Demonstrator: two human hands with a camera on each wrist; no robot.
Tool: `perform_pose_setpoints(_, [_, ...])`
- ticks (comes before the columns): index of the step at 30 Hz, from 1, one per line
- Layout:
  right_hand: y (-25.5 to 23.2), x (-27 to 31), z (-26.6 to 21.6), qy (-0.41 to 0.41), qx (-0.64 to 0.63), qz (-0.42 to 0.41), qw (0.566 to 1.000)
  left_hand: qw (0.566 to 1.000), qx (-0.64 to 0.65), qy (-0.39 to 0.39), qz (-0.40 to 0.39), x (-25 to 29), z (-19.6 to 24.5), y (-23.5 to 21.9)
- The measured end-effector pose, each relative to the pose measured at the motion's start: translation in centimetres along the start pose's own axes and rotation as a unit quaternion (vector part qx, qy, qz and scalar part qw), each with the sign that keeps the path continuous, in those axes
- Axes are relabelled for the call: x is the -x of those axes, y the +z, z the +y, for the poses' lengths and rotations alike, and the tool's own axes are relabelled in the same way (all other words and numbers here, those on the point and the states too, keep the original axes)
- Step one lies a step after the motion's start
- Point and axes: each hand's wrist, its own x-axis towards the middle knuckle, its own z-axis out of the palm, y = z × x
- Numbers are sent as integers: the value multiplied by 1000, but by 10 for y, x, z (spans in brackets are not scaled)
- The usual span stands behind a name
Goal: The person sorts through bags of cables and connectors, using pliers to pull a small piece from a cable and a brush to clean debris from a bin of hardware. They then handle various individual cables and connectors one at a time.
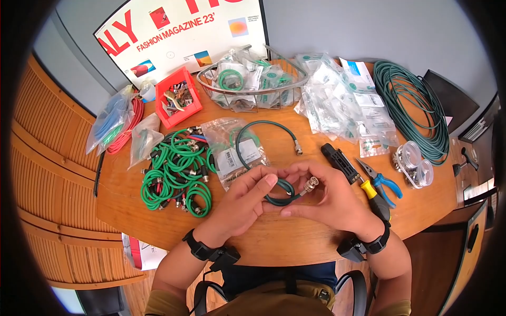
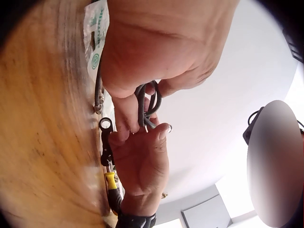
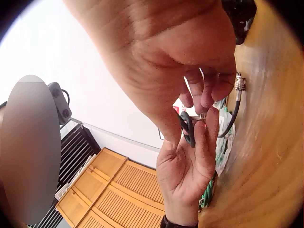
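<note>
Both hands hold a dark green coaxial cable (image 1: 269, 122) over the front of the table, part of it wound into small loops. My left hand (image 1: 240, 203) grips the loops from the left, thumb on top. From the right, my right hand (image 1: 340, 197) curls its fingers and thumb around the same loops. One metal BNC connector (image 1: 311, 184) sticks up by the right fingers. The cable's other end arcs away past the hands to a second BNC connector (image 1: 299, 149). The loops (image 3: 190, 133) show between the two hands in the right wrist view, partly hidden by fingers.
Green coiled cables (image 1: 153, 195) lie left, near a clear bag (image 1: 229, 160). Behind stand a red bin (image 1: 194, 105) and wire basket (image 1: 258, 92). At right are plastic bags (image 1: 332, 105), a black tool (image 1: 340, 162), screwdriver (image 1: 371, 194), pliers (image 1: 389, 185), clear jars (image 1: 425, 173) and a large cable coil (image 1: 435, 131).
</note>
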Motion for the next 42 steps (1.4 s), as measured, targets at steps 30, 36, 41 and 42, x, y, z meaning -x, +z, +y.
perform_pose_setpoints(30, [2,1,7,57,-82,-86,991,999,31,4,-10,0,-2,-6])
perform_pose_setpoints(36, [-4,-5,20,59,-155,-28,986,997,81,12,7,0,0,2])
perform_pose_setpoints(41, [-3,-5,19,68,-139,5,988,995,9,78,61,1,-2,2])
perform_pose_setpoints(42, [-5,-5,20,71,-133,0,989,994,12,84,73,1,-2,0])
